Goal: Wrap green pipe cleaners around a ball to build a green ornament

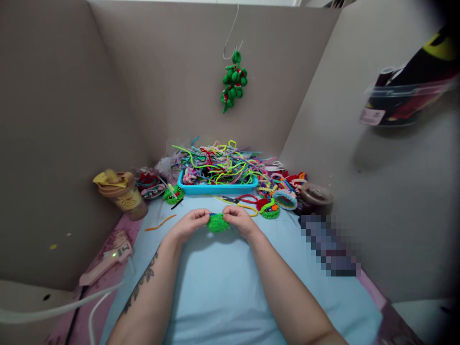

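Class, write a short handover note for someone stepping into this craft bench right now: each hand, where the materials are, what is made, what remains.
Left hand: pinching the left edge of the fuzzy green piece, just above the light blue mat.
Right hand: fingers gripping the same piece from the right.
Materials: loose pipe cleaners heaped in the blue tray behind the hands; red-handled scissors in front of the tray; pink glue gun at the left edge; one orange pipe cleaner on the mat.
Done: finished green figures hang on the back wall; more lie right of the tray.
Left: the green piece looks unfinished.
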The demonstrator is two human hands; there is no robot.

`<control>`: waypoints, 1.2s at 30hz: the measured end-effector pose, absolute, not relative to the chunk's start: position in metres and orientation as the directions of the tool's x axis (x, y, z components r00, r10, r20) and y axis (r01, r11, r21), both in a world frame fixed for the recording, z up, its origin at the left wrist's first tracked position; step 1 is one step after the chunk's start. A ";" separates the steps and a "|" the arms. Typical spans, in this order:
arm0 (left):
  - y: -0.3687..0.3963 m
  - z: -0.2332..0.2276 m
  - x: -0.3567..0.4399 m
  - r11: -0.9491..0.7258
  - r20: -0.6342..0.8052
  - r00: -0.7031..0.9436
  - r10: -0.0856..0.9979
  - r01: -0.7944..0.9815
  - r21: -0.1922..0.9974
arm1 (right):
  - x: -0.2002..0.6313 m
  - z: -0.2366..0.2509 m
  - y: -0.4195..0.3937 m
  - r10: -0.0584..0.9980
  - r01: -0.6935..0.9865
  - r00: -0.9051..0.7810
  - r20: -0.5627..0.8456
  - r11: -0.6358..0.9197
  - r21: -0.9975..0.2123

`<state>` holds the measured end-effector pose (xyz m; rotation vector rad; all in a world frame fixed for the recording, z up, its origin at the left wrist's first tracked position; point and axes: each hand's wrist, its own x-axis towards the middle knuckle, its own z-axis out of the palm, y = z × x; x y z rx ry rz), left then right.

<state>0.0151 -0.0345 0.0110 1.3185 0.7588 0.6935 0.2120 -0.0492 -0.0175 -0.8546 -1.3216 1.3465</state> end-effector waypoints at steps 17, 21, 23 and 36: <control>-0.033 0.013 0.022 -0.356 0.228 0.437 0.870 0.236 0.904 | 0.200 -0.011 -0.057 0.865 0.270 -0.145 0.481 0.502 -0.821; -0.035 0.009 0.028 -0.599 0.525 0.289 0.800 0.426 0.678 | 0.197 -0.017 -0.053 0.858 0.338 0.118 0.500 0.438 -0.833; -0.037 0.003 0.033 -0.569 0.575 0.150 0.804 0.474 0.672 | 0.194 -0.021 -0.051 0.879 0.246 0.234 0.415 0.360 -0.900; -0.039 -0.015 0.050 -0.401 0.319 0.267 0.910 0.358 0.843 | 0.186 -0.023 -0.052 0.927 0.120 0.192 0.322 0.304 -0.945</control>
